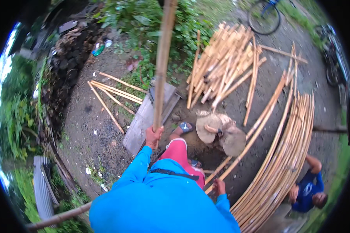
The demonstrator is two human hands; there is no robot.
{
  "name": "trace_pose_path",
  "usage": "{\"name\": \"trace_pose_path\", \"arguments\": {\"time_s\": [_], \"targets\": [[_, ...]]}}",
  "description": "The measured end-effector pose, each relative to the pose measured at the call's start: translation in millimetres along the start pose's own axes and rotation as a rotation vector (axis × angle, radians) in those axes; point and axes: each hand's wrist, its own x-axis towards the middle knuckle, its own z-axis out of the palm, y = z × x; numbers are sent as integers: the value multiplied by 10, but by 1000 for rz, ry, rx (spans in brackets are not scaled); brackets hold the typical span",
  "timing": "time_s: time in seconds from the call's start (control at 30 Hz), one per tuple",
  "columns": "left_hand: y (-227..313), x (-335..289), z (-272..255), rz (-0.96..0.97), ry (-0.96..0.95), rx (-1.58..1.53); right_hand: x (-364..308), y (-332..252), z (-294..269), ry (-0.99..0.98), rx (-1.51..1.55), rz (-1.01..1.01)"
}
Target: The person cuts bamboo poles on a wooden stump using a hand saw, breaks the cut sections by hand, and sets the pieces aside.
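Note:
My left hand (154, 136) is closed round the lower end of a long bamboo pole (163, 66), which stretches away past the top of the view. Beneath it lies a grey wooden board (142, 124), with a small dark object on its far part that I cannot make out. My right hand (219, 187) hangs low at my right side, its fingers curled. Two long bamboo strips (256, 134) pass just beside or behind it, and whether the fingers grip them cannot be told. Ahead of my feet sits a pale cut tree stump (229, 136) with a short brown piece on top.
A heap of split bamboo (225, 58) lies ahead, and a long bundle of bamboo (284, 167) curves along the right. Loose sticks (114, 93) lie left. A person in dark blue (309, 190) is beyond the bundle. A bicycle wheel (264, 17) and stacked dark material (66, 58) border the ground.

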Motion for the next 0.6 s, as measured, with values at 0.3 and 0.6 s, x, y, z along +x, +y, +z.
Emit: {"name": "trace_pose_path", "arguments": {"time_s": [0.3, 0.6], "targets": [[318, 256, 93, 2, -250, -77, -104, -511, 355, 116, 30, -367], [1098, 625, 1559, -286, -698, -75, -962, -2751, 2283, 183, 79, -1048]]}}
